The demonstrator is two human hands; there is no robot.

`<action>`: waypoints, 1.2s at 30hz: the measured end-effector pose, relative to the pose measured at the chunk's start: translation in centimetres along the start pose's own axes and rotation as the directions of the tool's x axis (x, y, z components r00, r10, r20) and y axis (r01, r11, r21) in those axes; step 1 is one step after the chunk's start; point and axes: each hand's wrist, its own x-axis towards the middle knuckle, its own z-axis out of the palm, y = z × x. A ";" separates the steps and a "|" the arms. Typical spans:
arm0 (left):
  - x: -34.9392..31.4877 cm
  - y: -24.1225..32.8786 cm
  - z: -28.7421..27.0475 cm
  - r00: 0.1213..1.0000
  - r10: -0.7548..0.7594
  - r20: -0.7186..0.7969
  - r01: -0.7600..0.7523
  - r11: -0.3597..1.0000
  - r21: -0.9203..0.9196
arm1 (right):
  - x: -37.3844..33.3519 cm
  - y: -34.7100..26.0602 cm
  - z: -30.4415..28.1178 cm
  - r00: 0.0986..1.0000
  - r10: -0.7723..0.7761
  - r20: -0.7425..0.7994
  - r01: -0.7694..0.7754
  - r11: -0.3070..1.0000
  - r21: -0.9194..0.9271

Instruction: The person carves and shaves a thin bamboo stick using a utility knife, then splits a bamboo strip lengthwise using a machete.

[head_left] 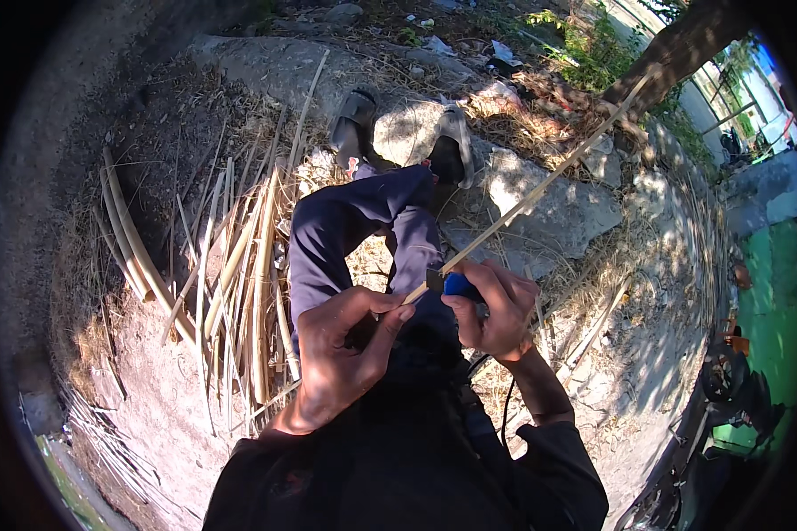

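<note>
Ground (181,389) was rough and strewn w/ dry stalks, so footing prob. wasn't ideal for a steady cut. Rock (562,217) sat toward the ground's far edge, right of the shoes (454,142); if the strip's long end knocked it, the near end might've jerked. Pile (261,301) of pale canes lay along the ground's left side, a poss. snag if the strip swung over. Legs (319,252) were right by the work, so an overpushed cut could've nicked cloth or knee. Strip (541,185) ran from above the lap out to upper right, w/ most of its length past the R hand, so its wt. might've twisted it. L hand (341,345) pinched the near end, thumb vs. fingers; a loose pinch could've let it roll. R hand (500,310) was curled round the tool (459,285), blue grip. Blade (435,280), small & dark, sat at the strip, v. near the L fingertips: worst risk, a skid off a knot into the thumb. Bite depth: couldn't tell.
</note>
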 end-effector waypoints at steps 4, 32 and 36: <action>-0.7 -0.1 -0.5 1.000 -0.023 -0.014 0.023 1.000 0.007 | 0.7 2.2 -1.0 0.984 0.054 -0.172 -0.065 0.996 -0.062; -1.5 -4.0 -4.6 0.914 -0.394 0.101 0.352 0.891 0.288 | 1.9 10.7 1.7 0.643 0.755 0.126 -0.511 0.302 0.805; -0.1 -2.9 -3.7 0.994 0.062 0.085 -0.097 0.865 0.492 | 1.5 8.3 2.0 0.603 0.779 0.172 -0.588 0.288 0.756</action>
